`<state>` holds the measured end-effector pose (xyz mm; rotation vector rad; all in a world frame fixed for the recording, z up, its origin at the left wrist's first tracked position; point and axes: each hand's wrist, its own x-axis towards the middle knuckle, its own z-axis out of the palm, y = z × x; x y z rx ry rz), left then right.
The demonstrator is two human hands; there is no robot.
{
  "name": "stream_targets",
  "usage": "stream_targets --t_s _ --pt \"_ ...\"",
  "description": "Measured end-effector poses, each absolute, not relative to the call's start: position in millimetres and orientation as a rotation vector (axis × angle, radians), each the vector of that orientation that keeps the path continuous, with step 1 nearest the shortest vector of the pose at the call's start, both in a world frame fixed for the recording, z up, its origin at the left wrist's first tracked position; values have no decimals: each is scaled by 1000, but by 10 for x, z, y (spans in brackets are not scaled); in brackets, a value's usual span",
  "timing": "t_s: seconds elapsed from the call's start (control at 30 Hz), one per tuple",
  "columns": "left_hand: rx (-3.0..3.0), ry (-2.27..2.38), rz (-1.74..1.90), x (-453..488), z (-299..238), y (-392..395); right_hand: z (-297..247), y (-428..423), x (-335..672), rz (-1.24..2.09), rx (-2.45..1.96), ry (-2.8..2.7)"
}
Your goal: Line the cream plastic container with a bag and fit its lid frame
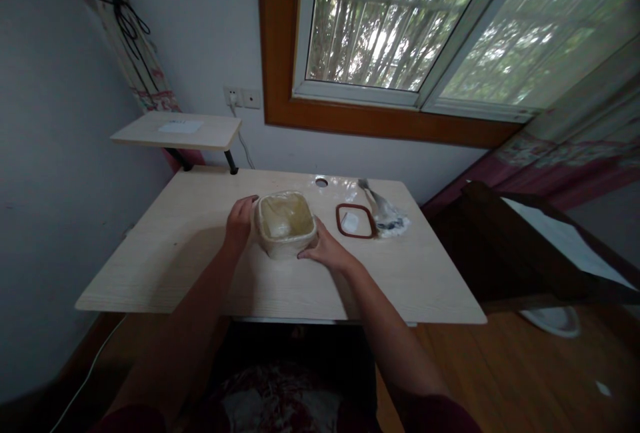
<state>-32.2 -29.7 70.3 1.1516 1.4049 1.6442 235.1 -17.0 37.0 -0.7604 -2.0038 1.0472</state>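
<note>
A square cream container [286, 225], open at the top and lined with clear film, stands in the middle of the light wooden desk [190, 246]. My left hand [240, 221] is wrapped round its left side. My right hand [326, 250] presses against its lower right side, fingers curved to the wall. The container's lid [355, 221], with a brown rim, lies flat on the desk just to the right. Beyond the lid a metal spoon [376, 204] rests on a crumpled clear plastic sheet [393, 221].
A small raised shelf [176, 131] with a white paper stands at the desk's back left. A cable hole [321, 182] is at the back edge. A dark wooden piece of furniture [525, 253] stands to the right. A window is behind the desk.
</note>
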Motion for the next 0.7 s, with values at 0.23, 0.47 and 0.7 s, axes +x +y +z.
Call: stream_targets --t_s 0.23,0.47,0.7 --pt "1344 1469 1582 -332 1110 -372 787 -137 2647 1117 -802 -1884" --pt "1587 1612 1287 -253 1183 -266 1179 -27 2306 708 -1034 -1778" --pt "1621 1596 1085 -278 1039 -185 1057 24 2095 821 -1171 -1908"
